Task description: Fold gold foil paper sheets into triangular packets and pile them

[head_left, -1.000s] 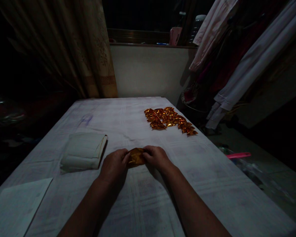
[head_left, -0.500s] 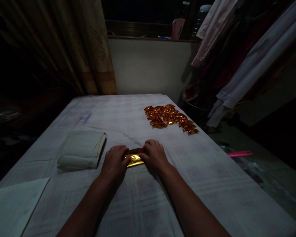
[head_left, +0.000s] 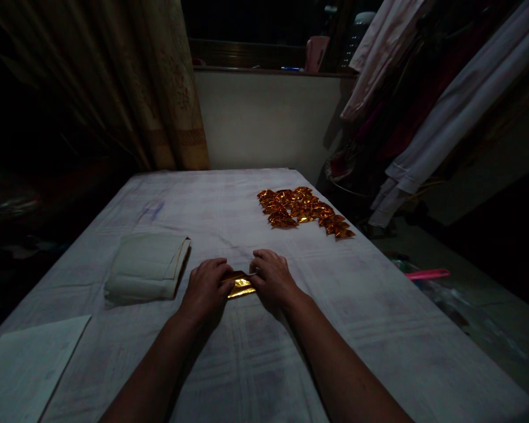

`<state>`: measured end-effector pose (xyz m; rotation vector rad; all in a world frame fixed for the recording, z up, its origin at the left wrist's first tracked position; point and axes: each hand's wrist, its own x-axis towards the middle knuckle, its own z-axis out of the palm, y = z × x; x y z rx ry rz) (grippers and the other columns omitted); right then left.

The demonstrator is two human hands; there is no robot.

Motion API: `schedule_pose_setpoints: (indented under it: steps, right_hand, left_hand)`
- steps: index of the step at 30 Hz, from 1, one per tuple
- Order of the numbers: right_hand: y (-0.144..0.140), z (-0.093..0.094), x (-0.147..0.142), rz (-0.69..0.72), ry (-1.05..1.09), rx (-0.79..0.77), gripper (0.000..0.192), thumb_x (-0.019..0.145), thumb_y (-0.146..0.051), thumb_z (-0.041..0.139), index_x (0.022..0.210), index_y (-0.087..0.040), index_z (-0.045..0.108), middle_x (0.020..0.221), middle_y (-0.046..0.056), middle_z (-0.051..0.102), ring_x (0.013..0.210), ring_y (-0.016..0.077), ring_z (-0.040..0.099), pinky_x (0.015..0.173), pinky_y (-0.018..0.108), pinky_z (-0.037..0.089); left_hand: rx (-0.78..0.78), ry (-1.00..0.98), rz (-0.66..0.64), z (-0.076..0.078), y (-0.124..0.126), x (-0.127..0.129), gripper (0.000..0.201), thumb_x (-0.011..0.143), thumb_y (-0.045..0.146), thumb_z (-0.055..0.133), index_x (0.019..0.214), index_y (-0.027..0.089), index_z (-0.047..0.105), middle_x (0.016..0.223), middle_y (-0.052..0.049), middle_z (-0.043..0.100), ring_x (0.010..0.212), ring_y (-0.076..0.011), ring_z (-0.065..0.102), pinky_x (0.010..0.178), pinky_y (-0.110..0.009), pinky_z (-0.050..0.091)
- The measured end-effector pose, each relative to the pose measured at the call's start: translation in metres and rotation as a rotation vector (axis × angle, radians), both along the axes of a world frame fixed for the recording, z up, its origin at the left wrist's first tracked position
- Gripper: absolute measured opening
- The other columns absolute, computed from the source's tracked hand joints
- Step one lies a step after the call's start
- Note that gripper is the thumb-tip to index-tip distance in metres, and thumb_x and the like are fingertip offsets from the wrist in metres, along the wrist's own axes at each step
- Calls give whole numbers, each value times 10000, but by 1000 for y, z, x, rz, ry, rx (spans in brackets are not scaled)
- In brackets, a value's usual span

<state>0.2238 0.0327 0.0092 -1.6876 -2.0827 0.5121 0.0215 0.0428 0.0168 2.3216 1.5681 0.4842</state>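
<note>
Gold foil sheet (head_left: 240, 286) pinned between our hands.
Left hand (head_left: 206, 290) and right hand (head_left: 271, 278) fingers clamp its ends against the tabletop (head_left: 379, 305), keeping it flat.

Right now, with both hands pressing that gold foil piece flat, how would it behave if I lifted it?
The gold foil piece looks thin and creased, so it is probably very light and floppy, yet holds folds. Its shiny surface may slip between the left hand and right hand. Lying flat on the cloth, it will hardly roll.
</note>
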Motion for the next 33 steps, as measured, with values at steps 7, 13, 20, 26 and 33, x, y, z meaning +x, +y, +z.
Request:
schedule_pose_setpoints:
  steps: [7, 13, 20, 26, 33]
  right_hand:
    - [1, 3, -6, -39, -26, -27, 340, 820, -245, 704, 1159, -227, 692, 1520, 150, 474, 1477, 340, 301, 1135, 515, 251]
    - [3, -5, -5, 30, 76, 34, 197, 787, -136, 668, 955, -230, 713, 1461, 107, 550, 1463, 315, 343, 1140, 528, 252]
    - [8, -12, 4, 8, 391, 75, 227, 733, -196, 710, 957, -236, 702, 1000, 51, 732, 974, 242, 668, 897, 388, 476]
    - [14, -11, 8, -119, 954, -150, 505, 674, -514, 784, 1060, -196, 718, 753, 2, 686, 670, 164, 627, 641, 288, 497]
    - [9, 0, 10, -159, 1124, -298, 454, 564, -577, 854, 733, -164, 769, 614, 5, 682, 530, 132, 575, 533, 259, 454]
  left_hand:
    - [-28, 21, 9, 1, 2, -1, 148, 806, 206, 679, 939, 231, 739, 1319, -88, 673, 1269, -316, 577, 1061, -472, 428]
    - [6, -15, 31, -6, 3, -4, 416, 784, 203, 683, 1200, 208, 691, 1384, -122, 637, 1308, -323, 554, 1095, -484, 410]
    - [-86, -319, 82, 0, 9, -8, 174, 778, 336, 637, 856, 217, 736, 1123, -109, 753, 1070, -303, 673, 964, -435, 488]
    - [-312, -657, 174, 4, 10, -4, 292, 711, 472, 697, 808, 203, 752, 792, -76, 743, 734, -234, 668, 664, -320, 507]
    - [-462, -895, 228, 19, 3, 7, 325, 575, 477, 813, 694, 193, 711, 676, -41, 681, 604, -171, 593, 575, -273, 461]
